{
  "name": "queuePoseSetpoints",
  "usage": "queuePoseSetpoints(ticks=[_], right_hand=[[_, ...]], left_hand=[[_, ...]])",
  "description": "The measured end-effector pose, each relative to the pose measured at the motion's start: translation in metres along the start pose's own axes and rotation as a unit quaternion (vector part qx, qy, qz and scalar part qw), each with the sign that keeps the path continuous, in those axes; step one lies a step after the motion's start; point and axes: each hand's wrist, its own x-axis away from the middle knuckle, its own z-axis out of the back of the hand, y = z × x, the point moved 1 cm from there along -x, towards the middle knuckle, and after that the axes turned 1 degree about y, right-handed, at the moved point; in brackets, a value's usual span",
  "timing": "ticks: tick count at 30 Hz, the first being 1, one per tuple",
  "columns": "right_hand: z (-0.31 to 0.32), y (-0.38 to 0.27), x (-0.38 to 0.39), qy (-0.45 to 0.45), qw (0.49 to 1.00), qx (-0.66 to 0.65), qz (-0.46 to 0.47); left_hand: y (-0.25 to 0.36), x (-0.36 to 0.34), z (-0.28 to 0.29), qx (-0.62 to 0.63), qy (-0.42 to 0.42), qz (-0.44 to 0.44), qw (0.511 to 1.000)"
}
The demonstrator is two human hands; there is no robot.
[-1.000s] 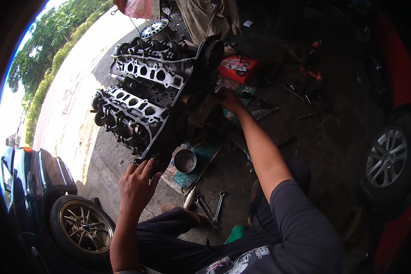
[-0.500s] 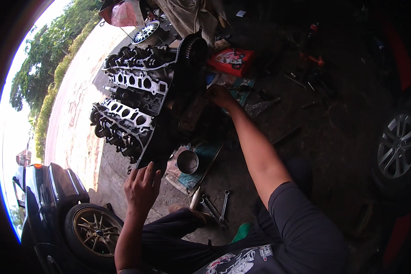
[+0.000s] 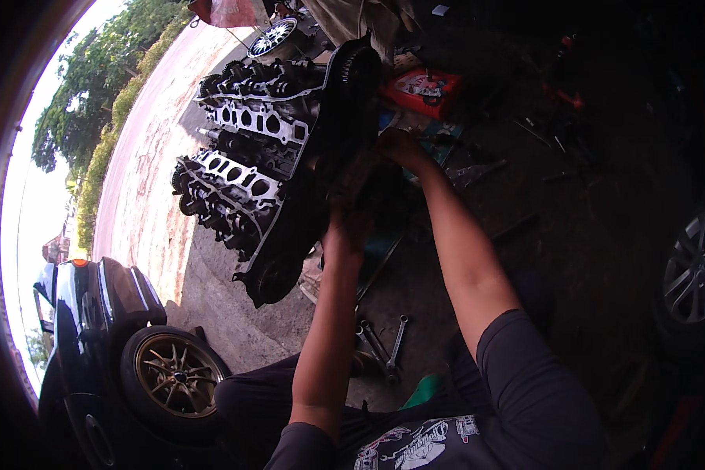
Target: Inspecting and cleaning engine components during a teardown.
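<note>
A large V-shaped engine stands before me, its two pale intake port faces and dark camshafts exposed on the left. Its near end is in deep shadow. My left hand reaches up to the lower part of this dark end, and shadow swallows its fingers. Farther up, beside the same end, my right hand has its fingers curled in, closed around something too dark to make out. Both forearms stretch forward from the lower edge.
Beyond my right hand lies a red plastic jug. Wrenches rest on the floor near my legs. A dark car with a gold-spoked wheel is at left; another car wheel shows at right. Loose tools lie on the right.
My left hand has left the engine's near lower corner and moved right to its shadowed end. My right hand stays near its place. The view has shifted, and the round metal can is now hidden.
</note>
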Motion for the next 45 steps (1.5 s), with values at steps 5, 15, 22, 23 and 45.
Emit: queuePoseSetpoints(ticks=[5, 15, 22, 23, 45], right_hand=[[0.006, -0.010, -0.003, -0.070, 0.980, 0.073, -0.169], [0.005, -0.020, -0.002, -0.079, 0.985, 0.093, -0.119], [0.004, -0.002, 0.022, -0.026, 0.972, -0.124, -0.196], [0.002, 0.002, 0.029, -0.009, 0.963, -0.188, -0.191], [-0.122, -0.014, 0.117, 0.151, 0.980, 0.086, 0.101]], left_hand=[[-0.007, -0.018, -0.023, 0.048, 0.033, -0.079, 0.995], [-0.006, -0.014, -0.040, 0.039, 0.160, -0.118, 0.979], [0.009, -0.019, 0.001, 0.001, -0.110, -0.056, 0.992], [0.009, -0.017, 0.008, -0.028, -0.044, -0.037, 0.998], [0.023, -0.061, 0.051, -0.508, 0.024, -0.343, 0.790]])
